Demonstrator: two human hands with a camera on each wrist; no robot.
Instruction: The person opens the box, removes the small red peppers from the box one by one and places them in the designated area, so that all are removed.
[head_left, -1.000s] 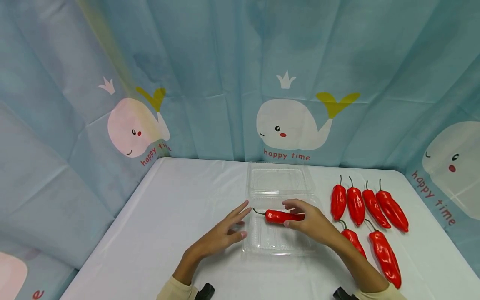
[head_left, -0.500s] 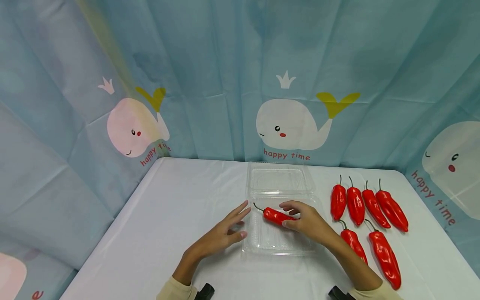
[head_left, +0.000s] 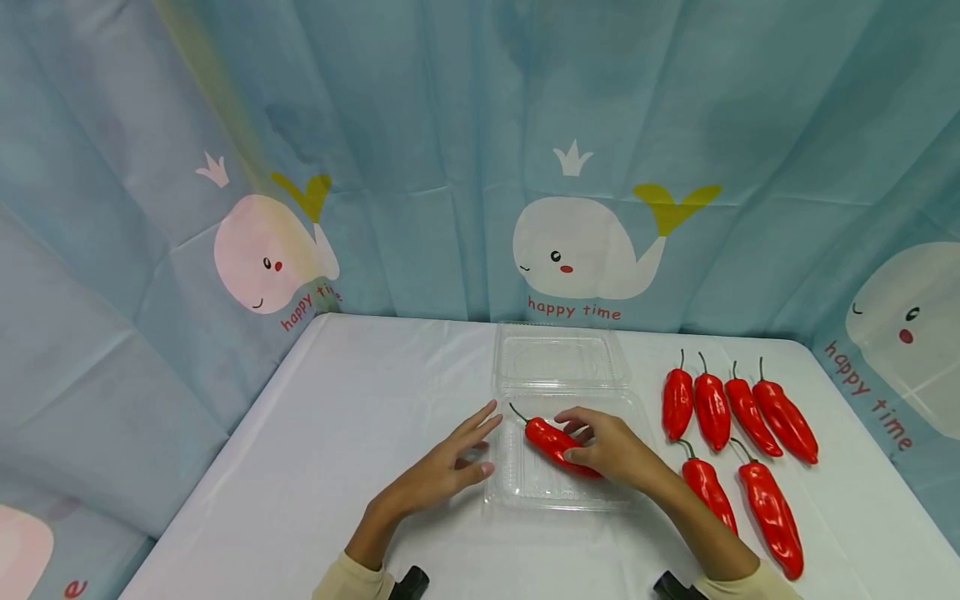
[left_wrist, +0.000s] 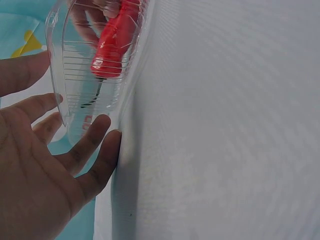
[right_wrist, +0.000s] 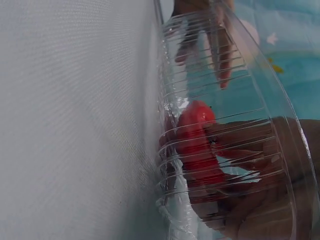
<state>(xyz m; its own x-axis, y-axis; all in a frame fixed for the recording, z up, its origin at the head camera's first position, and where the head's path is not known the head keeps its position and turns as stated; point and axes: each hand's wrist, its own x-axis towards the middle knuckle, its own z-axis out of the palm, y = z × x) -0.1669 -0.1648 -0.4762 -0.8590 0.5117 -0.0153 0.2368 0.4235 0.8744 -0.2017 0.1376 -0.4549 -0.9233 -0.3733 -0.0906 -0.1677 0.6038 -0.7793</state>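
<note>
A clear plastic clamshell container (head_left: 525, 492) lies unfolded on the white table. Inside its near half a long red pepper (head_left: 546, 439) sits at a slant, its dark stem toward the far left. My right hand (head_left: 618, 448) reaches in from the right and holds the pepper's body between thumb and fingers; the right wrist view shows this pepper (right_wrist: 196, 150) through the ribbed wall. My left hand (head_left: 446, 475) spreads beside the container's left side; in the left wrist view, the fingertips of this hand (left_wrist: 47, 170) are at the rim, fingers fairly straight.
Several red peppers (head_left: 711, 412) lie in a row at the right, stems pointing away. Two more peppers (head_left: 771, 517) lie nearer, by my right forearm. The container's lid half (head_left: 558, 358) extends toward the back edge. A blue whale-print curtain (head_left: 420, 250) hangs behind the table.
The pepper in the container has turned from nearly level to slanted, its tip swinging nearer to me. My right hand has shifted slightly left and toward me; my left hand has stayed put.
</note>
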